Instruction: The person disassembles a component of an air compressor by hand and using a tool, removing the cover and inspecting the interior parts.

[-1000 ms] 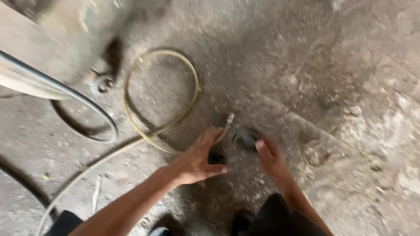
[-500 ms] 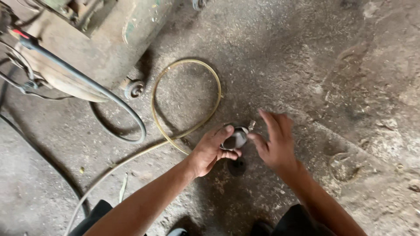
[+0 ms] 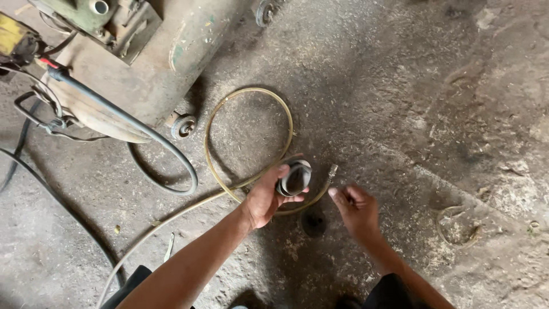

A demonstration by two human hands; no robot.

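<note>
My left hand [image 3: 267, 197] grips a small round black part with a pale rim [image 3: 295, 178], lifted just above the concrete floor. My right hand [image 3: 355, 209] hovers to its right with fingers loosely curled and nothing in them, a few centimetres from the metal end fitting [image 3: 331, 170] of a yellowish hose [image 3: 250, 100]. The hose loops in a circle behind the part and trails off to the lower left. A dark round spot [image 3: 313, 222] lies on the floor between my hands.
A worn green and tan machine tank on small wheels [image 3: 143, 68] fills the upper left, one wheel [image 3: 183, 126] close to the hose loop. A thick black hose [image 3: 166, 150] curves out from it. Thin cables [image 3: 34, 171] run along the left.
The view shifted down and right across the floor. My left hand has lifted the round part and holds it alone; my right hand came off it and drew back to the right.
</note>
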